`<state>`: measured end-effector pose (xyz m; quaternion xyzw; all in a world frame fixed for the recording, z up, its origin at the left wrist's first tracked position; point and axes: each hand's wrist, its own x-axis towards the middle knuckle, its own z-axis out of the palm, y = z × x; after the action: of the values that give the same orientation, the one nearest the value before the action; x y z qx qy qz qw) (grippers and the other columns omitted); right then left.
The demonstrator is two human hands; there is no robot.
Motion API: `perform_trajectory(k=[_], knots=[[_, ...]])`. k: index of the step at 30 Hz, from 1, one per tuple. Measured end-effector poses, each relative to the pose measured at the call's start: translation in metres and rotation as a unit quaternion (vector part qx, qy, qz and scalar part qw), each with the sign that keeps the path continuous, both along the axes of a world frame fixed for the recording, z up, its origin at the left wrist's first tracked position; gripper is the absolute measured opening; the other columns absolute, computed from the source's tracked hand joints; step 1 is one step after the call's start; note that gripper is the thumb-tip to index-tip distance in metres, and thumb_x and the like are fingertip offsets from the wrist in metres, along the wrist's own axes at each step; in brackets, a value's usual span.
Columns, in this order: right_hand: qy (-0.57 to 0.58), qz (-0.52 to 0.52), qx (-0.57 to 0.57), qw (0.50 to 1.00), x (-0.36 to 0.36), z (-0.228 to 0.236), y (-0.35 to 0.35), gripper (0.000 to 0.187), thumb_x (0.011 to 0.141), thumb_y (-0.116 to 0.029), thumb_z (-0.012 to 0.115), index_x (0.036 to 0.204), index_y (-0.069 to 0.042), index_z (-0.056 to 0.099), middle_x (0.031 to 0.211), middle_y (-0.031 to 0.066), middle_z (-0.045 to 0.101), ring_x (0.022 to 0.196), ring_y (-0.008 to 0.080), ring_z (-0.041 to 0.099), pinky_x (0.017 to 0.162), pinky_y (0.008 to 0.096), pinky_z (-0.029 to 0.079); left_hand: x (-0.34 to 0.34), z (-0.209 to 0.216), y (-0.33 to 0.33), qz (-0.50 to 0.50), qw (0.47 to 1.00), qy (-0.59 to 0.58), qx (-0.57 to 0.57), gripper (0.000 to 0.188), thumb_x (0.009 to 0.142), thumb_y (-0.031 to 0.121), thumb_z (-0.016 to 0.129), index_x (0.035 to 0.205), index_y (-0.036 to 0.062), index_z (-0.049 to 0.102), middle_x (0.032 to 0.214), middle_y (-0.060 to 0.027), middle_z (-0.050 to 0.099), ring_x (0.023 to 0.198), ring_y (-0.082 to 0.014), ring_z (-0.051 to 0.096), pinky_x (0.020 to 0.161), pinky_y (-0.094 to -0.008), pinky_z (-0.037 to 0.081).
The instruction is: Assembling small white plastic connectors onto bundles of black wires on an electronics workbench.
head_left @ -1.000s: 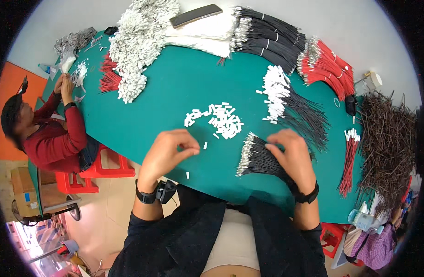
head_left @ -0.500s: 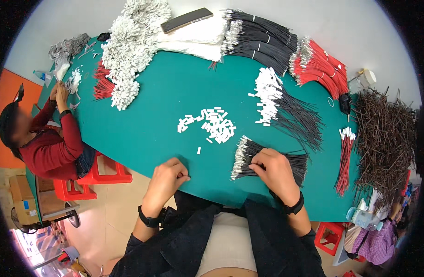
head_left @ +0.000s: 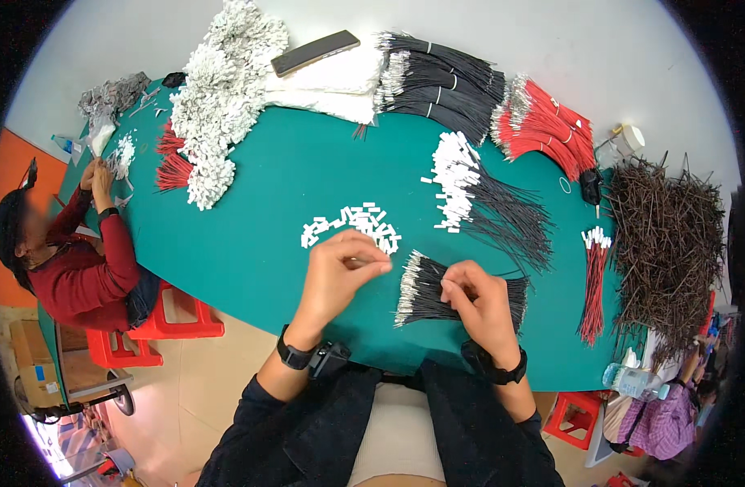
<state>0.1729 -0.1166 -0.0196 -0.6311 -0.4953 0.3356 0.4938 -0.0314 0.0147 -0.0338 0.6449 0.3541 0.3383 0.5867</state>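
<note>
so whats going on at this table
A person sits at a green table covered in bundles of black, red and white wires. Their left hand pinches something small at the fingertips, too small to make out, just beside a scatter of small white connectors. Their right hand rests on a bundle of black wires lying in front of them. At the table's far left end, another person in a red top handles small white parts.

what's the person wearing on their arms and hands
Both hands are bare, no gloves. The left hand has a black wristwatch at its wrist; the right hand has a black wrist band. Dark sleeves are pushed up the forearms.
</note>
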Motion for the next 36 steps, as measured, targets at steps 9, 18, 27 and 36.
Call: perform_trajectory(k=[9, 18, 27, 36], knots=[[-0.016, -0.055, 0.047, 0.997, 0.002, 0.013, 0.008, 0.004, 0.092, 0.001, 0.069, 0.094, 0.000, 0.066, 0.065, -0.0047, 0.049, 0.059, 0.0020, 0.039, 0.051, 0.0219, 0.029, 0.018, 0.004, 0.010, 0.025, 0.992, 0.118, 0.028, 0.015, 0.083, -0.002, 0.078, 0.097, 0.0022, 0.074, 0.087, -0.0056, 0.072, 0.090, -0.0188, 0.068, 0.077, -0.0295, 0.054], [-0.027, -0.062, 0.023, 0.997, 0.005, 0.009, 0.006, 0.005, 0.091, 0.000, 0.072, 0.095, 0.002, 0.070, 0.067, -0.0016, 0.054, 0.060, 0.0028, 0.043, 0.053, 0.0211, 0.034, 0.041, -0.031, 0.020, -0.098, 0.896, 0.267, 0.342, 0.027, 0.070, 0.004, 0.082, 0.095, 0.0082, 0.074, 0.102, -0.0082, 0.060, 0.105, -0.0298, 0.056, 0.091, -0.0413, 0.049], [-0.090, -0.090, 0.082, 0.988, 0.007, 0.020, 0.005, 0.007, 0.086, 0.000, 0.077, 0.092, 0.000, 0.075, 0.067, 0.0023, 0.058, 0.056, 0.0067, 0.046, 0.049, 0.0255, 0.033, 0.037, -0.002, 0.018, -0.156, 0.985, 0.063, 0.044, 0.018, 0.083, 0.008, 0.079, 0.099, 0.0039, 0.072, 0.099, -0.0039, 0.061, 0.099, -0.0214, 0.059, 0.089, -0.0345, 0.050], [-0.199, -0.096, 0.165, 0.961, 0.000, 0.043, 0.011, 0.012, 0.080, 0.004, 0.078, 0.091, -0.001, 0.075, 0.071, 0.0075, 0.064, 0.059, 0.0187, 0.057, 0.053, 0.0309, 0.042, 0.034, 0.005, -0.002, -0.225, 0.830, -0.296, -0.416, 0.039, 0.099, 0.036, 0.069, 0.119, 0.0031, 0.063, 0.102, -0.0030, 0.055, 0.096, -0.0139, 0.050, 0.085, -0.0315, 0.047]])
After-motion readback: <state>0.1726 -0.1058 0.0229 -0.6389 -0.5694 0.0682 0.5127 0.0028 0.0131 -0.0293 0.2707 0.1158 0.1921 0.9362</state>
